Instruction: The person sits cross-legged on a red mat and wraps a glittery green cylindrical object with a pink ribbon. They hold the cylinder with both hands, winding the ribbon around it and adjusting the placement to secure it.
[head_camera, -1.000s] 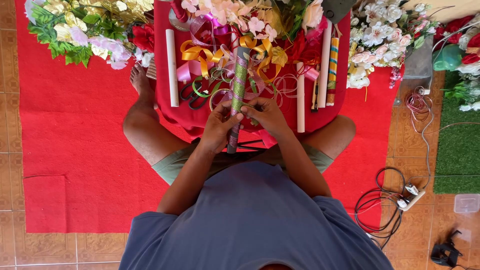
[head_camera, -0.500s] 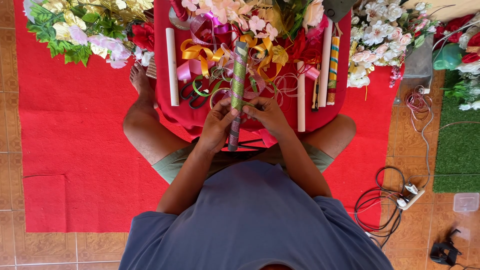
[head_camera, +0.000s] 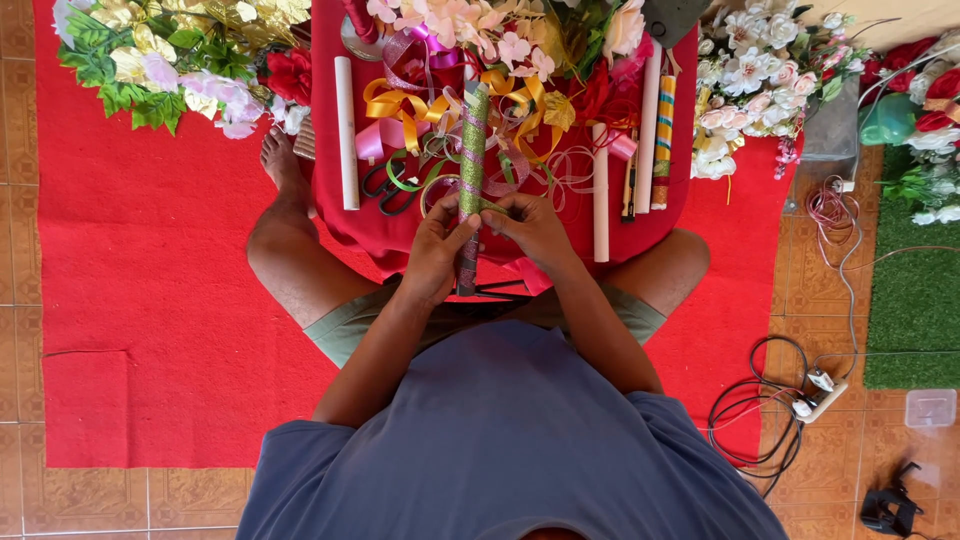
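At the near edge of the red counter (head_camera: 400, 245), a green glitter-wrapped stick (head_camera: 472, 150) is lying upright between both hands, unchanged in position from a second ago. The left hand (head_camera: 437, 245) is closing around its lower part; the right hand (head_camera: 535, 225) is pinching a green ribbon (head_camera: 492, 205) against it, fingers having shifted only slightly. Scissors (head_camera: 385, 185), white tubes (head_camera: 346, 130) and artificial flowers (head_camera: 760, 70) are lying nearby.
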